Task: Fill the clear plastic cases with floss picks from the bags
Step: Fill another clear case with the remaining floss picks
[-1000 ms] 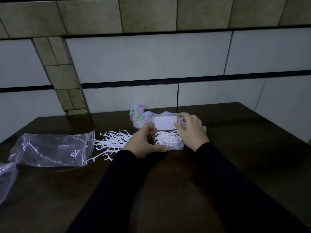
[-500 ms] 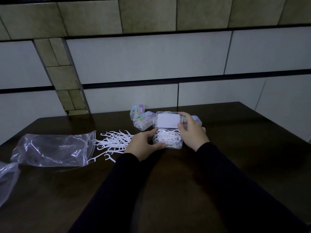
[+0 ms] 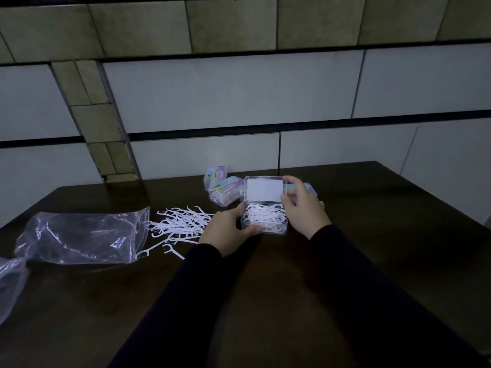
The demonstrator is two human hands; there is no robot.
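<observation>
Tiled wall up top, then a dark wooden counter [image 3: 372,248] filling the lower frame. At left centre lies a floppy clear bag [image 3: 79,235], mouth toward the middle, with a loose pile of floss picks [image 3: 180,224] spilled just beside it. Dead centre sits the clear plastic case [image 3: 264,221], heaped with picks, its lid [image 3: 264,192] standing open with a white label. The left hand [image 3: 228,232] grips the case's near-left corner, and the right hand [image 3: 303,208] pinches the lid's right edge. Behind are closed filled cases [image 3: 225,191]. Looks like the closing step: next, swing the lid down and press, minding picks poking over the rim.
</observation>
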